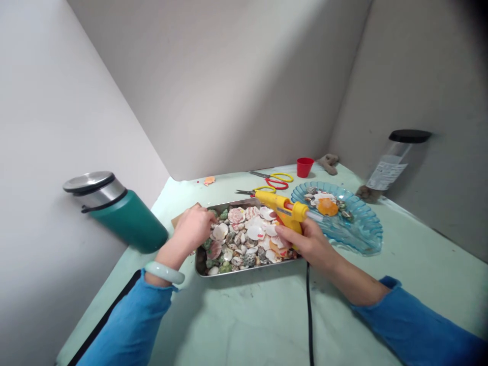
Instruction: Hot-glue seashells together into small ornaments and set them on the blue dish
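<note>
My right hand [313,244] is wrapped round the handle of a yellow hot glue gun [292,211], its nozzle toward the upper left. A clear glue stick pokes out of the gun's back end, and a black cord [309,315] hangs below. Beneath the gun lies a metal tray [244,271] heaped with seashells [240,236], white, pink, green and speckled. My left hand [194,226] is at the tray's left end, fingers curled together by the shells; what they grip, if anything, is hidden. Some brown, flat material [176,220] shows beside this hand.
A green bottle [131,221] stands left of my left hand. Behind the tray lie scissors [280,178] with yellow and red handles, and a red cup [304,168]. To the right are a blue glass dish [366,229] with shells and a clear jar [387,168] with a black lid.
</note>
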